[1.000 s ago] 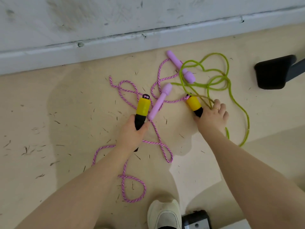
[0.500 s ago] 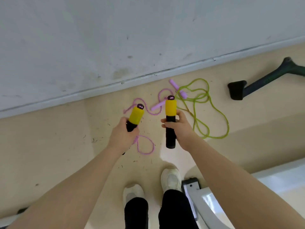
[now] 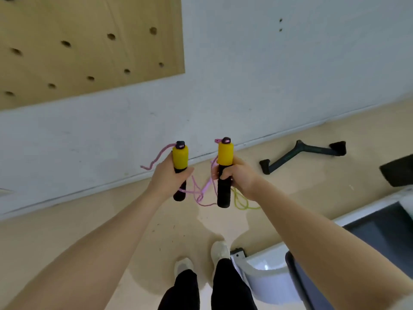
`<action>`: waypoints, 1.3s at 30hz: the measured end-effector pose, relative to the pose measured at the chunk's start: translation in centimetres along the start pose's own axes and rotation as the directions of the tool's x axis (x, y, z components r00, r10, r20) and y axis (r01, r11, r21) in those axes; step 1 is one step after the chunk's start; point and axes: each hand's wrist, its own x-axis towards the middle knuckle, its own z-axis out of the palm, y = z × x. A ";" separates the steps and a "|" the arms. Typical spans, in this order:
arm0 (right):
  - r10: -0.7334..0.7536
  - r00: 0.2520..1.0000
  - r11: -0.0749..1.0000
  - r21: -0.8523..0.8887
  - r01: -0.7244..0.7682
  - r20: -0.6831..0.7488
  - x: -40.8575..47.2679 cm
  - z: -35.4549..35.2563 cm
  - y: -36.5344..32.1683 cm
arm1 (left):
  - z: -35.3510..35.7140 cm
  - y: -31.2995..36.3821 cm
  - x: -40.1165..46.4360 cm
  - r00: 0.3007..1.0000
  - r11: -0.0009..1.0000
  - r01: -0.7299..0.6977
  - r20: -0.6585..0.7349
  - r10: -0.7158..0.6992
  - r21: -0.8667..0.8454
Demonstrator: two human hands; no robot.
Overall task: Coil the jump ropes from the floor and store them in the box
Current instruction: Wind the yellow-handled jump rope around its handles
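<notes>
Your left hand (image 3: 169, 175) is wrapped around one yellow-and-black handle (image 3: 180, 168), your right hand (image 3: 237, 175) around the other handle (image 3: 224, 173), both upright at chest height. Pink rope (image 3: 199, 193) dangles between them toward the floor (image 3: 111, 220); a green rope (image 3: 242, 203) lies below.

A home gym or exercise room: a wooden pegboard (image 3: 89, 45) hangs on the pale wall (image 3: 268, 74) at far left, a dark V-shaped cable handle (image 3: 301, 153) lies on the beige floor (image 3: 111, 220) at right, and jump ropes (image 3: 201, 193) trail nearby.
</notes>
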 end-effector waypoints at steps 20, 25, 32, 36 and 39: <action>0.018 0.946 0.982 -0.182 0.043 0.323 -10.1 4.2 -3.6 | -5.0 8.6 -7.2 0.877 0.905 0.223 0.479 -0.024 -0.363; 0.044 0.947 0.944 -0.323 0.064 0.317 -11.9 5.0 -2.7 | -6.0 7.5 -8.1 0.750 0.902 0.262 0.660 0.033 -0.343; -0.120 0.973 0.526 -0.818 0.232 0.199 -13.2 5.9 -3.6 | -6.1 7.8 -10.9 0.778 0.873 0.264 0.625 0.058 -0.409; -0.101 0.973 0.512 -0.828 0.228 0.206 -13.9 4.6 -4.8 | -5.2 9.0 -12.1 0.899 0.912 0.185 0.438 -0.006 -0.367; -0.136 0.983 0.606 -0.775 0.179 0.121 -13.5 2.3 -6.3 | -6.1 10.2 -13.0 0.897 0.948 0.140 0.442 0.001 -0.286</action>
